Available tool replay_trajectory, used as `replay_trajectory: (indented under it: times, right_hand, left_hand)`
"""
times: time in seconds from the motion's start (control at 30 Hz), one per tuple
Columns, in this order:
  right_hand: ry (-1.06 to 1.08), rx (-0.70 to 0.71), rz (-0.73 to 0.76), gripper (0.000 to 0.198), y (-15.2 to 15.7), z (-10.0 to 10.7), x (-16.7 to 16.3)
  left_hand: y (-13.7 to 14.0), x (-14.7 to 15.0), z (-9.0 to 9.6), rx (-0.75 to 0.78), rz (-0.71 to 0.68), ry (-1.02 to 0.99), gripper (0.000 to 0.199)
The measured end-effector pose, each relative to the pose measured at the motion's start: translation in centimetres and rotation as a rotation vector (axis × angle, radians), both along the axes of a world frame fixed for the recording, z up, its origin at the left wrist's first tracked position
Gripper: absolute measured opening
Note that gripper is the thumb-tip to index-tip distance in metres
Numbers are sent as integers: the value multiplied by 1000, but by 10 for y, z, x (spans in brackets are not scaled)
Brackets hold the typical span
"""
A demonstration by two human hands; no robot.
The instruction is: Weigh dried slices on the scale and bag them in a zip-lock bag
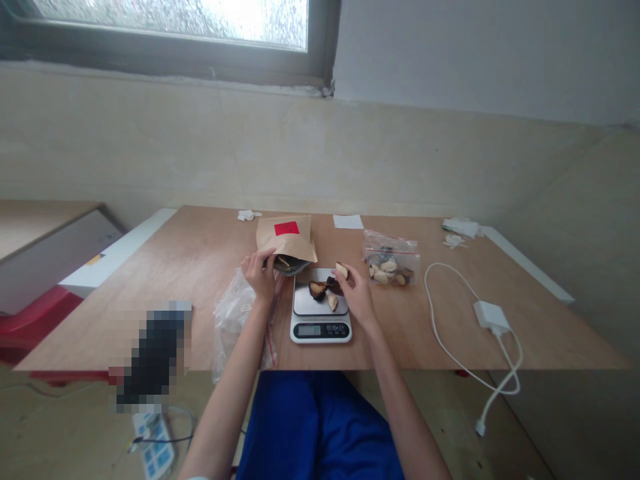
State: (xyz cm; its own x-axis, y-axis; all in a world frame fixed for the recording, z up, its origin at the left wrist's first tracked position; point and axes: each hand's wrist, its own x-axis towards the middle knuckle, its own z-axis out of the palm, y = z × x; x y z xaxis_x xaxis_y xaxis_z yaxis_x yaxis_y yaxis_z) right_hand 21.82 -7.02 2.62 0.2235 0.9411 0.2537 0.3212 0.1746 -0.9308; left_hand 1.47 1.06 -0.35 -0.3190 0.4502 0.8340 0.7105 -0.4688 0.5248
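Note:
A brown paper bag point(267, 235) with a red label lies with its mouth toward me. My left hand point(260, 273) grips the edge of that mouth, and some dried pieces show inside. Just right of it, my right hand point(356, 292) pinches a pale dried mushroom piece point(342, 270) above a white kitchen scale point(320, 331). On the scale's metal plate rest several dried mushroom pieces point(317, 290), dark outside and pale inside. The display is lit, but its digits are too small to read surely. Clear plastic bags point(231, 320) lie under and beside my left forearm.
Right of the scale is a zip bag point(393, 270) holding mushroom pieces. A white charger point(491, 315) with a looping cable lies farther right, its end hanging over the edge. White paper point(349, 221) and crumpled scraps point(249, 215) lie at the back. A power strip point(156, 447) is below left.

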Motion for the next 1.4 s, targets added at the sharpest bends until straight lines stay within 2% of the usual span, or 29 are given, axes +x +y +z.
replay_trajectory:
  times: [0.2, 0.43, 0.63, 0.8, 0.87, 1.0, 1.1, 1.17, 1.27, 1.33, 1.4]
  right_hand:
    - [7, 88, 23, 33, 8, 8, -6]
    - [-131, -84, 112, 26, 17, 13, -9]
    - [-180, -113, 85, 25, 10, 15, -3]
    - [-238, 35, -40, 26, -12, 25, -5]
    - [-239, 81, -42, 26, -29, 28, -13]
    - [-339, 98, 185, 22, -67, 18, -31]
    - [-435, 111, 273, 21, -84, 5, -39]
    - [-449, 136, 270, 20, -87, -3, -39]
    - [-489, 249, 234, 20, -80, -10, -36]
    - [-569, 326, 215, 21, -74, -12, -33]
    - [-672, 346, 173, 23, -67, -13, -31]
  left_hand:
    - [1, 0, -1, -12, 3, -6, 20]
    - [0, 1, 0, -30, -7, -20, 20]
    - [0, 1, 1, -61, -3, -46, 21]
    - [1, 1, 3, -69, 0, -71, 21]
    - [1, 1, 4, -81, -4, -75, 20]
    - [0, 1, 4, -107, -2, -71, 19]
    - [0, 1, 4, -106, -9, -53, 19]
    - [0, 1, 3, -100, -17, -39, 19]
    - [0, 1, 3, -96, -22, -32, 19]
    - [0, 1, 3, -95, -26, -35, 19]
    - [0, 1, 3, -92, -32, -38, 19]
